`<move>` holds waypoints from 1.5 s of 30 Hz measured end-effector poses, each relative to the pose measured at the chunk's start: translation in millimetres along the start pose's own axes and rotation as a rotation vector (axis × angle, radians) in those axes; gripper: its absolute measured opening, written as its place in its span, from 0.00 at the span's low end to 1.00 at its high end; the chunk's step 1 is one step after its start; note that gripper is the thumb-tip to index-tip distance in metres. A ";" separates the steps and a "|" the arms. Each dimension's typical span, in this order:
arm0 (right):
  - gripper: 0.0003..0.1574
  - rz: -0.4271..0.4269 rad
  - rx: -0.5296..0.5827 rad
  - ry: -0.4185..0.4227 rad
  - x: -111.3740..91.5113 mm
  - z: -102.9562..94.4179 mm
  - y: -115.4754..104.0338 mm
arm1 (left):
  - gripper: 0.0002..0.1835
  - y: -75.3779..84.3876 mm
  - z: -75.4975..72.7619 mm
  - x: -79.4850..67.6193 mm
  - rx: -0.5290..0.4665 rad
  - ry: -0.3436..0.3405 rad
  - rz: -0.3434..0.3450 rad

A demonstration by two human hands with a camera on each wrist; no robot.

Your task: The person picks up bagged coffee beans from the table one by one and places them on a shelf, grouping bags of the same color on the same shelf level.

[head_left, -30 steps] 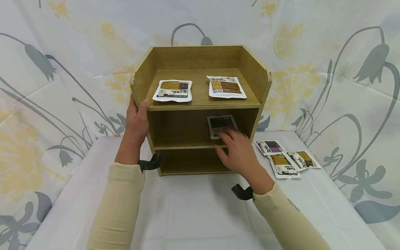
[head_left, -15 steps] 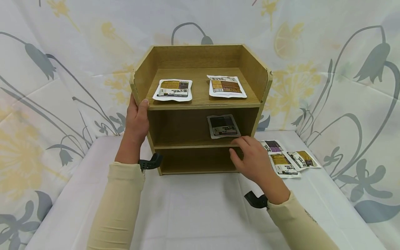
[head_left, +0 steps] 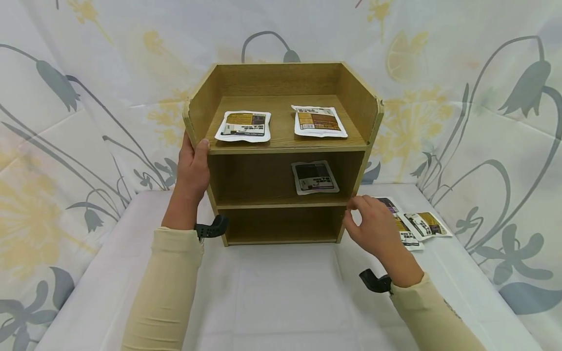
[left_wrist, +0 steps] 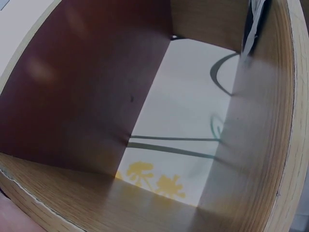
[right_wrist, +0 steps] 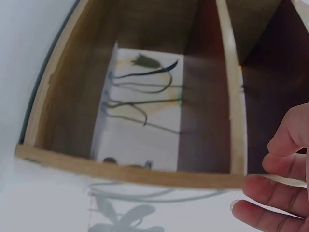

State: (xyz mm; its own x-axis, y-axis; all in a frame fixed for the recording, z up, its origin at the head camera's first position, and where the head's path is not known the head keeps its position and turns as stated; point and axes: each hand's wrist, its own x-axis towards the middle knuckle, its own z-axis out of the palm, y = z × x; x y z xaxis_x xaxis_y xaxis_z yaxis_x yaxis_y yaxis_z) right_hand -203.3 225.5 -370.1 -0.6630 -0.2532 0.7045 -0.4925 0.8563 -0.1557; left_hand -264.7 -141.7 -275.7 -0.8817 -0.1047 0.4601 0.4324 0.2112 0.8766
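Observation:
A wooden shelf unit with three levels stands on the table. My left hand grips its left side panel, thumb at the front edge and fingers behind. Two flat white pouches, left and right, lie on the top level. Another pouch with a dark label lies on the right of the middle level; its edge shows in the left wrist view. My right hand hovers by the shelf's lower right corner, fingers loosely bent and holding nothing. In the right wrist view, its fingers appear beside the shelf.
To the right of the shelf, several pouches lie on the white tablecloth, one of them a yellow-labelled pouch. My right hand partly covers the others. A flower-printed curtain hangs behind and at both sides.
My right hand has drawn back from the middle-level pouch and moved right, toward the pouches on the table. That pouch stays on the middle level. My left hand keeps its hold.

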 end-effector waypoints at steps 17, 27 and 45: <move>0.09 0.079 -0.081 -0.046 -8.1 15.6 37.3 | 0.29 -2.2 -1.9 -2.1 0.008 0.002 -0.015; 0.16 0.175 -0.128 -0.186 -12.0 28.6 55.2 | 0.28 -3.1 -1.0 -4.7 0.017 -0.015 0.017; 0.28 0.341 -0.148 -0.447 -3.3 46.2 72.7 | 0.28 4.4 -4.4 2.1 0.048 0.010 0.041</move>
State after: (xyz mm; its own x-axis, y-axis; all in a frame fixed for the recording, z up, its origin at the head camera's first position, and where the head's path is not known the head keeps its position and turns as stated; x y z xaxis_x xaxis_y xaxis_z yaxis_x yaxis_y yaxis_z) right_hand -262.9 267.8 -415.7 -0.9599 -0.0903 0.2654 -0.1467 0.9685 -0.2010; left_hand -263.9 -145.3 -270.2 -0.8616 -0.1049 0.4967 0.4579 0.2619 0.8496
